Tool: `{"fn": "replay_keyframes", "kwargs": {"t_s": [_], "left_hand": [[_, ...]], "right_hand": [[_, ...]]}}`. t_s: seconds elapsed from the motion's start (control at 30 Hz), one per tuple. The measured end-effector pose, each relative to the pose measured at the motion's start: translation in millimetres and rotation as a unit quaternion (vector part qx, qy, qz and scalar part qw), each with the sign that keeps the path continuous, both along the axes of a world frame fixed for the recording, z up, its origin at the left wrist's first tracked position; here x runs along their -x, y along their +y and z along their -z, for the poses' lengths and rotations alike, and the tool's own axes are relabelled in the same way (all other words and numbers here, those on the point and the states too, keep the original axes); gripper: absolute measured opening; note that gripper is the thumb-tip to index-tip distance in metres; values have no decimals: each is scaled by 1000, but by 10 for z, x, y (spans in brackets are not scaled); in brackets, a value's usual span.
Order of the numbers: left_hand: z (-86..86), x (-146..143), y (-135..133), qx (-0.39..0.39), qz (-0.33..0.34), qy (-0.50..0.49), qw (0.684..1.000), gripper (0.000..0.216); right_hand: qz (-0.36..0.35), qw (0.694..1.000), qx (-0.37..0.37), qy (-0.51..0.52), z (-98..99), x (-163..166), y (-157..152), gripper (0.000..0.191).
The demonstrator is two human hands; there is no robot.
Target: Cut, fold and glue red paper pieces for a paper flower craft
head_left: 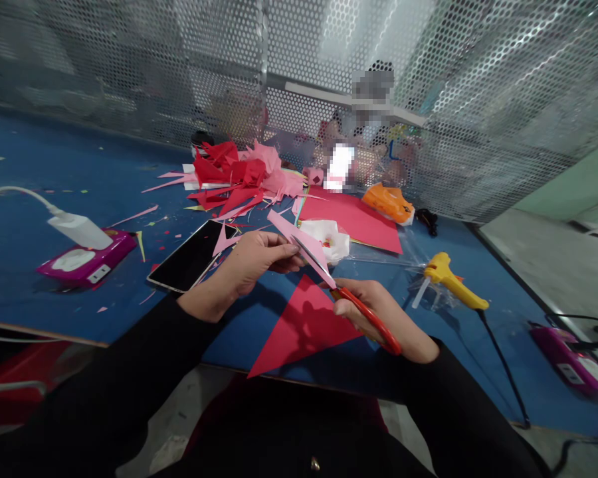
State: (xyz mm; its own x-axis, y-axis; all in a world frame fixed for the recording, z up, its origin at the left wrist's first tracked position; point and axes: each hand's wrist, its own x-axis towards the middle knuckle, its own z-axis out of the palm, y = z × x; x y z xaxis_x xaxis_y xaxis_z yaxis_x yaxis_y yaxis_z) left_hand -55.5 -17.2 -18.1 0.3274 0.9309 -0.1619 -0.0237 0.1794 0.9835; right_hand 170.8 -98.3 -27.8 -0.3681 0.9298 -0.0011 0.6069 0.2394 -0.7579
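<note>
My left hand (262, 260) pinches a folded piece of pink paper (303, 240) between thumb and fingers. Red-handled scissors (366, 313) are gripped in my right hand (373, 305), and their blades lie along the pink paper, pointing up and to the left. Below both hands, a red paper triangle (303, 328) rests at the front edge of the blue table, partly in shadow. A white tissue-like dish (336, 242) with small red bits sits just behind the pink paper. To the left of my left hand lies a black-screened phone (192, 255) with pink scraps on it.
Red and pink cut paper pieces (249, 172) are heaped at the back. Red sheets (349, 216) and an orange packet (389, 202) lie right of them. A yellow glue gun (453, 282) trails its cord at right. Purple power strips (90, 259) flank the work area; perforated metal (219, 66) stands behind.
</note>
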Motion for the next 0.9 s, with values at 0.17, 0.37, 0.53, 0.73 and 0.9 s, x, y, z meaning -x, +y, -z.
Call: {"fn": "replay_keyframes", "kwargs": {"t_s": [0.17, 0.37, 0.53, 0.73, 0.9], "left_hand": [[-12, 24, 9, -3, 2, 3, 1000, 21], [-33, 53, 21, -20, -24, 3, 1000, 23], [-37, 46, 11, -28, -23, 7, 999, 26], [-22, 50, 15, -25, -24, 3, 999, 22], [-29, 25, -5, -16, -10, 6, 1000, 23]], "right_hand": [[4, 1000, 1, 3, -9, -6, -1, 71], [5, 1000, 1, 6, -29, -4, -5, 73], [2, 1000, -12, -20, -49, -11, -1, 78], [-5, 1000, 6, -5, -66, -23, 3, 93], [-11, 1000, 11, -11, -43, -32, 9, 90]]}}
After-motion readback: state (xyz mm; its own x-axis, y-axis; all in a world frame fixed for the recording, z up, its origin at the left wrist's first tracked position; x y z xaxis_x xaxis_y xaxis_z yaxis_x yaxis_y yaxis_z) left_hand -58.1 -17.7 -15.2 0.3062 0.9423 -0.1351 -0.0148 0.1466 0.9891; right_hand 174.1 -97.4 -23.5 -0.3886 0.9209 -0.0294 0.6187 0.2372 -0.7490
